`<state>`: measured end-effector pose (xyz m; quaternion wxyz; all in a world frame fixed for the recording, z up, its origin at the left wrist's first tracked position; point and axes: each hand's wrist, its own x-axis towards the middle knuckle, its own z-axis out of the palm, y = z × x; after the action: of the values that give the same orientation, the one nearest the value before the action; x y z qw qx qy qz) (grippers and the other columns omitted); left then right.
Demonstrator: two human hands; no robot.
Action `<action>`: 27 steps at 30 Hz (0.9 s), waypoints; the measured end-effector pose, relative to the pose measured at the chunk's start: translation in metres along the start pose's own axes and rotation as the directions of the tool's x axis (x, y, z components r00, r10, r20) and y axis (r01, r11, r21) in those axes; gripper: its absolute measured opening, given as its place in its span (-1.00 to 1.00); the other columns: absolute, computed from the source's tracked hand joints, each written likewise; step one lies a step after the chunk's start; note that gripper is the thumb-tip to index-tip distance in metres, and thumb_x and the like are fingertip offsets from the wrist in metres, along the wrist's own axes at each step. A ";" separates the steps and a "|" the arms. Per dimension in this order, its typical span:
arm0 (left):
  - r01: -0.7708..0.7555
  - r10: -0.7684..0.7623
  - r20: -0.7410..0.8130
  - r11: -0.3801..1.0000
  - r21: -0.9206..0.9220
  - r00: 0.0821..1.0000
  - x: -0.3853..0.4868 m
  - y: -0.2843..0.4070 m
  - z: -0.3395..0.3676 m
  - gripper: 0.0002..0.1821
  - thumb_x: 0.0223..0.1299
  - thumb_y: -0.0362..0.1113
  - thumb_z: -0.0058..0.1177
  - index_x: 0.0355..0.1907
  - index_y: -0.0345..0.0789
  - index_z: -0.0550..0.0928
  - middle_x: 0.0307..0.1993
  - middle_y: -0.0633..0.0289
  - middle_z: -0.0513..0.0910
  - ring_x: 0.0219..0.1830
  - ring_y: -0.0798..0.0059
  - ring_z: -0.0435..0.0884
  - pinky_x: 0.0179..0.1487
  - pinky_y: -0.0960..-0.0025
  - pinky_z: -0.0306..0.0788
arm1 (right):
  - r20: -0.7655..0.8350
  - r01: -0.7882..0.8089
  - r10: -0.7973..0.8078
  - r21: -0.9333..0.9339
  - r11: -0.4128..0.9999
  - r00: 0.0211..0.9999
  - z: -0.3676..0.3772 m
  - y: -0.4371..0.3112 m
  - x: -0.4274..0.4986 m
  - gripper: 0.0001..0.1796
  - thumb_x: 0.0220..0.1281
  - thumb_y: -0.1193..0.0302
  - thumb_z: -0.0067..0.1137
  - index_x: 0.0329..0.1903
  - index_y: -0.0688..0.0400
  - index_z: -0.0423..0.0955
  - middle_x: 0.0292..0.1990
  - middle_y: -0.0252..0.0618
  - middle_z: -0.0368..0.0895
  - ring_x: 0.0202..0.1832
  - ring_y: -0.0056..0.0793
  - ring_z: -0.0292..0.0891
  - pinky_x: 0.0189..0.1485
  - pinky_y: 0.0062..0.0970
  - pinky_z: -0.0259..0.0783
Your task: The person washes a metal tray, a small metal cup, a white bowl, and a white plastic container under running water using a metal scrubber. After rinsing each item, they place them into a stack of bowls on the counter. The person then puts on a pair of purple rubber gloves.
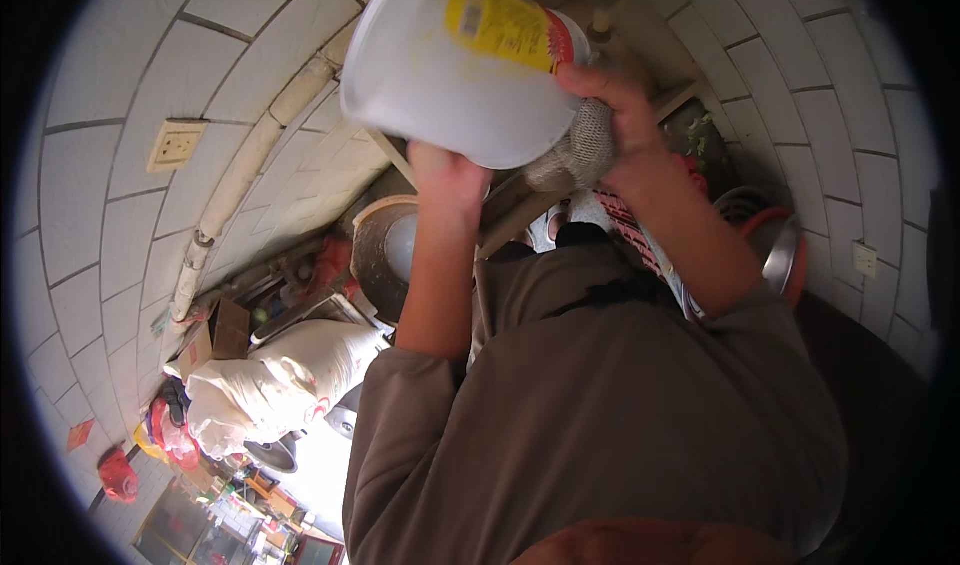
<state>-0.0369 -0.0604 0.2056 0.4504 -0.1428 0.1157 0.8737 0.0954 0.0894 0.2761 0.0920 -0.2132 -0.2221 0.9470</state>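
A white plastic bucket (450, 77) with a yellow and red printed label (506, 25) is held up, tipped on its side. My left hand (450, 171) grips the bucket from below, its fingers partly hidden behind the wall. At the other end, my right hand (626, 115) has its thumb against the bucket by the red band. A bunched grey mesh scourer (583, 149) is in that hand, next to the bucket's side. Some blur softens both hands, and the far side of the bucket is hidden.
Below my left forearm stands a brown basin (371, 265). A white sack (292, 374) and a cardboard box (229, 329) lie to the left. Along the tiled wall runs a pipe (240, 167) near a socket (176, 145). An orange-rimmed bowl (795, 265) sits at right.
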 end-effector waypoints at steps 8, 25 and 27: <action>-0.238 0.171 0.221 0.915 0.326 0.960 -0.049 -0.035 0.016 -0.19 0.46 0.12 0.20 0.52 -0.40 0.35 0.46 0.00 0.48 0.52 0.02 0.40 0.62 -0.08 0.18 | -0.129 0.307 -0.319 -0.108 0.946 0.939 0.039 0.046 0.001 -0.60 0.35 0.38 0.43 0.16 0.24 0.62 0.00 -0.25 0.76 -0.03 -0.45 0.70 0.10 -0.35 0.62; -0.389 0.361 0.168 0.902 0.188 0.917 -0.045 0.004 0.028 -0.19 0.10 -0.34 0.15 0.49 -0.45 0.34 0.40 -0.07 0.50 0.49 -0.01 0.42 0.62 -0.15 0.18 | 0.156 0.416 -0.636 -0.864 0.282 0.756 0.010 -0.022 -0.033 -0.60 0.26 0.38 0.44 0.11 0.25 0.64 -0.19 -0.26 0.80 -0.19 -0.54 0.72 -0.08 -0.47 0.60; -0.420 0.394 0.145 0.838 0.348 0.907 -0.039 -0.008 0.029 -0.16 0.05 -0.41 0.15 0.49 -0.43 0.33 0.38 -0.07 0.50 0.48 -0.03 0.42 0.61 -0.18 0.20 | 0.342 0.461 -0.685 -0.888 -0.010 0.643 0.024 -0.021 -0.013 -0.58 0.25 0.35 0.45 0.12 0.20 0.63 -0.20 -0.22 0.80 -0.17 -0.52 0.73 -0.08 -0.47 0.60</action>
<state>-0.0129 -0.0758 0.2458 0.2767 0.0023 0.2910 0.9158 0.0980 0.0956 0.3097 0.3514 -0.2023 -0.7825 0.4725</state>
